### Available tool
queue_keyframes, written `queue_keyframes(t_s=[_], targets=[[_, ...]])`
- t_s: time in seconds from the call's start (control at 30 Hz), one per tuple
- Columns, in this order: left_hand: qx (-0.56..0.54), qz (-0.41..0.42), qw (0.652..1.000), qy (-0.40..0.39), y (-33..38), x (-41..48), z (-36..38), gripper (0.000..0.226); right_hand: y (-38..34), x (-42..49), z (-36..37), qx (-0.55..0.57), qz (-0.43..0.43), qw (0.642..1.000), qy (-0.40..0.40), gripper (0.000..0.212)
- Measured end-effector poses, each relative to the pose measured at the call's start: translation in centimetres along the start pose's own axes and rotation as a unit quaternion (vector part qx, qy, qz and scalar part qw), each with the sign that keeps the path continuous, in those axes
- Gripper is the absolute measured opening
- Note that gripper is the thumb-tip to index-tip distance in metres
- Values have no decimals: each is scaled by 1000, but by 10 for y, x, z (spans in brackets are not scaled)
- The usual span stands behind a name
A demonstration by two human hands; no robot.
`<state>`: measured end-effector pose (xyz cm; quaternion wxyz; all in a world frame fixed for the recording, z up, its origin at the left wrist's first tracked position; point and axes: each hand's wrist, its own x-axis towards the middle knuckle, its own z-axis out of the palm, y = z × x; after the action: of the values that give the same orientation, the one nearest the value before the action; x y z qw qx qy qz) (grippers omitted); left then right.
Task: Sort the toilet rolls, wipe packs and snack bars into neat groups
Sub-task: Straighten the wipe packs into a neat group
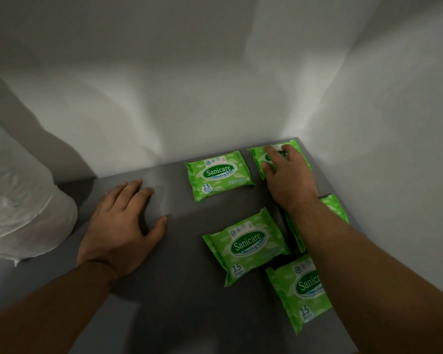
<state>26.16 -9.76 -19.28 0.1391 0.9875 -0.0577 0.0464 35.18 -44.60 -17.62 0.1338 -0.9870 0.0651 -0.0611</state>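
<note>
Left hand (120, 226) is flat on the grey table (177, 302), fingers spread, holding nothing. Right hand (289, 177) lies over the corner wipe pack (258, 156), fingers fairly straight, pressing rather than gripping. Four more green packs sit around it, one (336, 208) half under the forearm. Wrapped toilet rolls (18, 200) are way off left

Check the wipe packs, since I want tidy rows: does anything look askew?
Yes. The nearest wipe pack sits out of line, straddling the gap between the two columns further back. The right hand touches the far corner pack. No damage or spills show.
</note>
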Motion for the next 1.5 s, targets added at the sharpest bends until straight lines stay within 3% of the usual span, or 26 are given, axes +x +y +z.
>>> queue_keyframes(t_s=[0.27,0.4,0.5,0.6,0.77,1.5], targets=[[0,-4,1000,-5,2,-1,-3,75,2,2,0,5,-11,1000,-7,48],[3,1,1000,1,3,-1,-3,73,-10,-13,-9,90,16,995,32,47],[4,-2,1000,2,3,-1,-3,72,-30,-61,-20,151,-13,986,76,37],[5,-1,1000,4,3,-2,-4,71,-50,-134,-21,151,-21,987,50,30],[-2,-1,1000,4,5,-2,-7,72,-58,-202,-16,149,0,989,4,37],[6,-2,1000,-2,8,-2,-9,72,-77,-157,2,111,24,994,4,64]])
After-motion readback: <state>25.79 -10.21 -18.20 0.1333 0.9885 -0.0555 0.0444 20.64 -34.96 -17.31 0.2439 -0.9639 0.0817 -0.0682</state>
